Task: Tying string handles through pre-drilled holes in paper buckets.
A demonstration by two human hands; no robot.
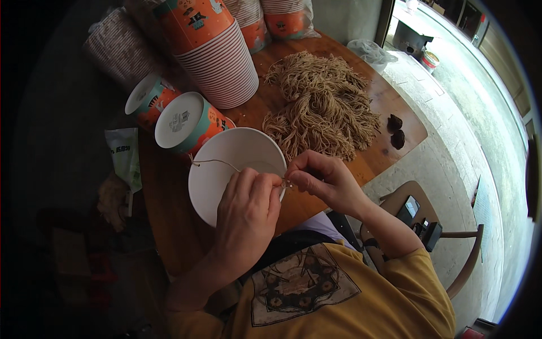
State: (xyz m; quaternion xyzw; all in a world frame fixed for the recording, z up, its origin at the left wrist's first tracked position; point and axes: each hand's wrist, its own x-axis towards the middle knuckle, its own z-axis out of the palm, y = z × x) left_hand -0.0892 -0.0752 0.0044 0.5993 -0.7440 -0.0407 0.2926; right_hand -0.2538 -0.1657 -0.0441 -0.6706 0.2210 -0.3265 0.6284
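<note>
A white paper bucket (pixel 209 189) stands tilted in front of me at the table's near side. A thin tan string (pixel 217 162) is fastened at its left rim and runs across the opening to my left hand (pixel 248 209). That hand is closed, its fingers curled over the string by the right rim. Touching fingertips with it, my right hand (pixel 327 183) is closed in a pinch just outside the rim. A tiny pale, shiny bit (pixel 287 183) shows between the fingertips; what it is cannot be made out.
A heap of tan strings (pixel 322 107) covers much of the wooden table (pixel 403 113), with two dark pieces (pixel 397 131) beside it. Left stand printed paper buckets (pixel 180 121) and a tall nested stack (pixel 223 68). A chair (pixel 426 206) at right bears a phone (pixel 410 208).
</note>
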